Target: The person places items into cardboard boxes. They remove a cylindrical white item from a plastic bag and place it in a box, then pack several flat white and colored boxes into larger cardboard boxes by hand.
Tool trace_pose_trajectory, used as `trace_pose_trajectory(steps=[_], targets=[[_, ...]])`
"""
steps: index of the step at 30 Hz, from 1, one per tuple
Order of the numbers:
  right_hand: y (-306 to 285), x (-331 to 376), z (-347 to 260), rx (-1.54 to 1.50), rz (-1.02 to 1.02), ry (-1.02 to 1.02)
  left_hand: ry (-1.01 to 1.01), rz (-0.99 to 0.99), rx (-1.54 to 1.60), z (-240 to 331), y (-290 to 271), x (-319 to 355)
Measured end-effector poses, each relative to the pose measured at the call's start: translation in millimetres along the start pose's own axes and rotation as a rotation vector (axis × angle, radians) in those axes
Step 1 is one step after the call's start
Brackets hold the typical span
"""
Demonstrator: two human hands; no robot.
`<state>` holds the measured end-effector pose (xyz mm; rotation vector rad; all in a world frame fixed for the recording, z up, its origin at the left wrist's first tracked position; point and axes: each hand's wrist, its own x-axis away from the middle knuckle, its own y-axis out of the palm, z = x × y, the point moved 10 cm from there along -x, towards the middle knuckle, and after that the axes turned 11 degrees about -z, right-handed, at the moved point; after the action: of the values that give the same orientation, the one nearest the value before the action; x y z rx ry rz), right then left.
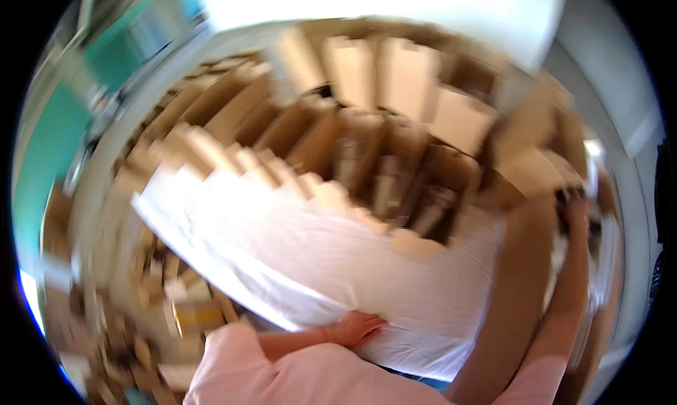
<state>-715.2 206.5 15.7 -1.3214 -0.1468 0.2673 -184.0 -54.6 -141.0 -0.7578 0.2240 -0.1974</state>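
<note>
My left hand (357, 328) rests flat on the white cloth (303, 243) near the table's front edge, fingers stretched out and nothing in them. Far to the right, my right hand (575, 209) reaches past a long brown cardboard panel (518, 285). Dark shapes lie at its fingertips, but motion blur hides what they are and how the fingers are set. Open cardboard boxes (310, 147) stand in a row across the cloth, flaps folded out. The nearer right-hand box (451, 172) holds something pale and dark, too smeared to name.
More open boxes (407, 77) with raised flaps stand behind the row. On the floor at the lower left lies a jumble of cardboard pieces (187, 288). A green wall (49, 130) runs along the left, and a pale wall (599, 59) is at the right.
</note>
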Motion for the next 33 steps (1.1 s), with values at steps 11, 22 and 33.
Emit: trace_pose_trajectory(steps=[11,22,33], targets=[[-24.8,63.6,-3.1,-0.376,-0.159,-0.371,0.048,0.093,0.108,6.4,-13.6,5.7],[-227.8,248.1,-94.4,-0.676,0.061,-0.378,0.031,0.436,0.54,-8.6,-68.9,26.1],[-169.3,413.4,-301.2,-0.82,0.188,-0.512,-0.441,1.278,-0.687,-121.7,-514.0,284.0]])
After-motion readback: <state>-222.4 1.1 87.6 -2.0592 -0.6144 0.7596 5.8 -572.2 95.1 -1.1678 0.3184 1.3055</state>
